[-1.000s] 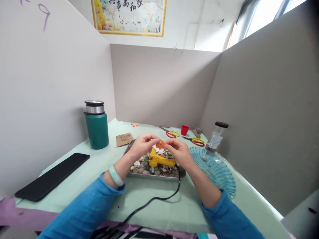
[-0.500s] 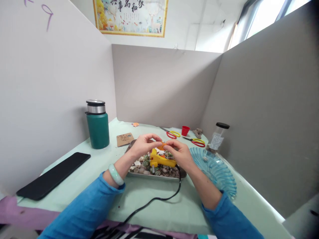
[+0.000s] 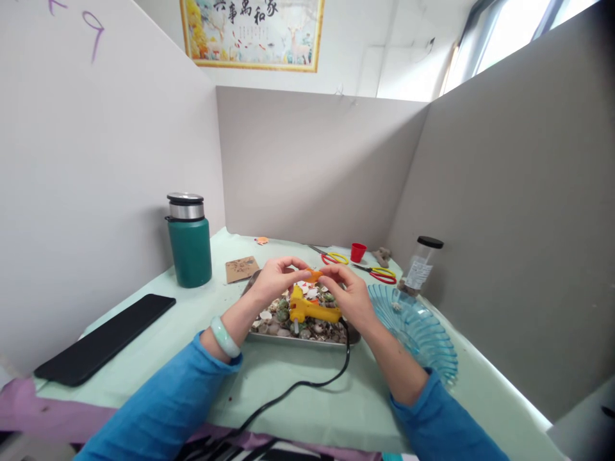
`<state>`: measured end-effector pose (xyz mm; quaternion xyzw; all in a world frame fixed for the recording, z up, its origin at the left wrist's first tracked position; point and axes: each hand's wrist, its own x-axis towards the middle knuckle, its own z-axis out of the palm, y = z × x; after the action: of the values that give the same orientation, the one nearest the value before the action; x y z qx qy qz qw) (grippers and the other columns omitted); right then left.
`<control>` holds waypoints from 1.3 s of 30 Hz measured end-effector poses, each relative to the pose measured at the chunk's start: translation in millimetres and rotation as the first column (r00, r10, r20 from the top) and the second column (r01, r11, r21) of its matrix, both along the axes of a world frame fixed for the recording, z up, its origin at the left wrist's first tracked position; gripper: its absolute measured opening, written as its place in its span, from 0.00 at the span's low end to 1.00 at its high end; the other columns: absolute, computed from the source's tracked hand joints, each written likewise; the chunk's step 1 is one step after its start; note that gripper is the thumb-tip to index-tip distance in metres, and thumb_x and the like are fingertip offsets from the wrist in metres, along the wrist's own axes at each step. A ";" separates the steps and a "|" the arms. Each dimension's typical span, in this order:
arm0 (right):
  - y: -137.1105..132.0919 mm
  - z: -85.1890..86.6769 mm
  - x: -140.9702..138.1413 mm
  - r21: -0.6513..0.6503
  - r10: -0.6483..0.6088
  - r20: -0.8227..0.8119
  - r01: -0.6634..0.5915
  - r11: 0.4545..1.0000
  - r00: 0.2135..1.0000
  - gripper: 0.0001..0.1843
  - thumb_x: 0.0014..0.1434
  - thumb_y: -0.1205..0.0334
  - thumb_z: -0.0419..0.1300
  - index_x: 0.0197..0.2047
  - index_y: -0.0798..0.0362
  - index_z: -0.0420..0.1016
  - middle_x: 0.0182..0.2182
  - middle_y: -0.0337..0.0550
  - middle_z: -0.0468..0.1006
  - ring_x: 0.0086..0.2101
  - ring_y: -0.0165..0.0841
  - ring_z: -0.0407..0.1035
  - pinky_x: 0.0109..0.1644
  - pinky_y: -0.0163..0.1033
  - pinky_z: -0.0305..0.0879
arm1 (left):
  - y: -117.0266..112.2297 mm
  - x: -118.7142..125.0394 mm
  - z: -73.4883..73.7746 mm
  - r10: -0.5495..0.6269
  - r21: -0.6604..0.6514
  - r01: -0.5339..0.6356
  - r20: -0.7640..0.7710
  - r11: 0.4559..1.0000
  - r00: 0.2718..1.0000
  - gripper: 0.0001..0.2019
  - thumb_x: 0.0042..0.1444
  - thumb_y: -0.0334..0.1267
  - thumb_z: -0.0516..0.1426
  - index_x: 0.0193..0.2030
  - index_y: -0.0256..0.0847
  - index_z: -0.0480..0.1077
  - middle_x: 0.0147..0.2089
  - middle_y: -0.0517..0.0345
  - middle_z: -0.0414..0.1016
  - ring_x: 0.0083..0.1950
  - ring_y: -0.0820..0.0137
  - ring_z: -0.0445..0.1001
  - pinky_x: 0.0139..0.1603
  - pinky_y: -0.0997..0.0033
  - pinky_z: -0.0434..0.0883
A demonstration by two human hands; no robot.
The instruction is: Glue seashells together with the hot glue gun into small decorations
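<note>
Between my fingertips is a small orange piece (image 3: 314,276), its exact kind too small to make out. My left hand (image 3: 281,280) pinches its left side, and my right hand (image 3: 346,293) pinches the right side. Below them, a yellow glue gun (image 3: 312,310) lies across a metal tray (image 3: 307,344) full of shells and pebbles (image 3: 273,328). The gun's black cord (image 3: 298,384) runs from its handle toward the table's front edge.
On the left stand a green flask (image 3: 189,250), a black flat slab (image 3: 108,339) and a brown card (image 3: 241,269). Behind lie two pairs of scissors (image 3: 382,275) and a red cup (image 3: 358,251). A blue glass plate (image 3: 427,339) and a clear jar (image 3: 419,269) are at right.
The orange piece has turned slightly between my fingers and shows more of its surface. Both hands stay nearly in place; the glue gun and tray have not moved.
</note>
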<state>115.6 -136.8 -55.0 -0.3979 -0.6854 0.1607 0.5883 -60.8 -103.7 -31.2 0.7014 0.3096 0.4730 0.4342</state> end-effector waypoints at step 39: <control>-1.7 3.7 -0.2 0.121 -0.044 0.046 0.038 0.992 0.998 0.07 0.58 0.59 0.55 0.32 0.50 0.72 0.32 0.41 0.72 0.36 0.34 0.65 0.41 0.39 0.62 | 2.6 -3.3 -3.0 0.086 0.406 0.024 -0.251 0.913 0.964 0.12 0.55 0.43 0.55 0.38 0.39 0.76 0.36 0.55 0.71 0.26 0.77 0.66 0.28 0.77 0.65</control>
<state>115.4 -138.5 -51.4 -0.3797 -0.6994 0.0973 0.5976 -64.1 -101.1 -34.2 0.8276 0.2710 0.4362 0.2264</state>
